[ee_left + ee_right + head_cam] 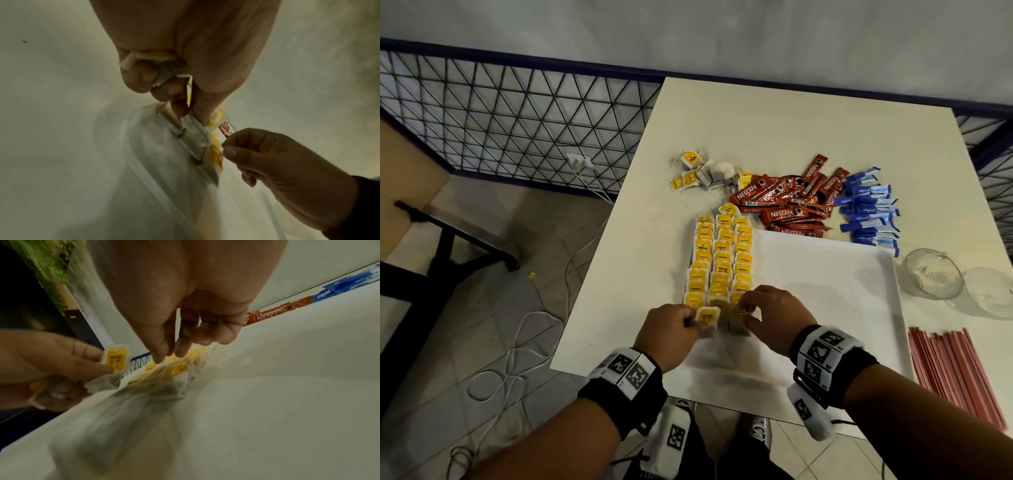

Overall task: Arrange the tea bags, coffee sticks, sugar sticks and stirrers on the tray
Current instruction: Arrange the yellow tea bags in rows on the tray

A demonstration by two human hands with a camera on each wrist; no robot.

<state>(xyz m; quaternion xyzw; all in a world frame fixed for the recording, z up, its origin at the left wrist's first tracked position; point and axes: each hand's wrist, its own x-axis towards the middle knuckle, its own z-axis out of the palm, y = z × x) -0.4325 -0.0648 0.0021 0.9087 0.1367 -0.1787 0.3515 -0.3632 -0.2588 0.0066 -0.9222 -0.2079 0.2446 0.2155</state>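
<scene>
Three rows of yellow-tagged tea bags (722, 260) lie along the left side of the white tray (825, 291). At their near end my left hand (697, 323) (191, 116) grips a small bunch of tea bags and pinches one with its tag up (707, 315) (117, 359). Just to its right, my right hand (746, 310) (185, 347) pinches a tea bag (741, 311) at the end of the right row. Loose tea bags (698, 173), red coffee sticks (787, 202) and blue sugar sticks (869, 212) lie in piles beyond the tray. Red stirrers (952, 370) lie at the table's right front.
Two clear glasses (931, 274) (986, 291) stand right of the tray. The table's near edge is right below my wrists. A black wire fence (517, 113) runs behind, and white cables (517, 359) lie on the tiled floor at left.
</scene>
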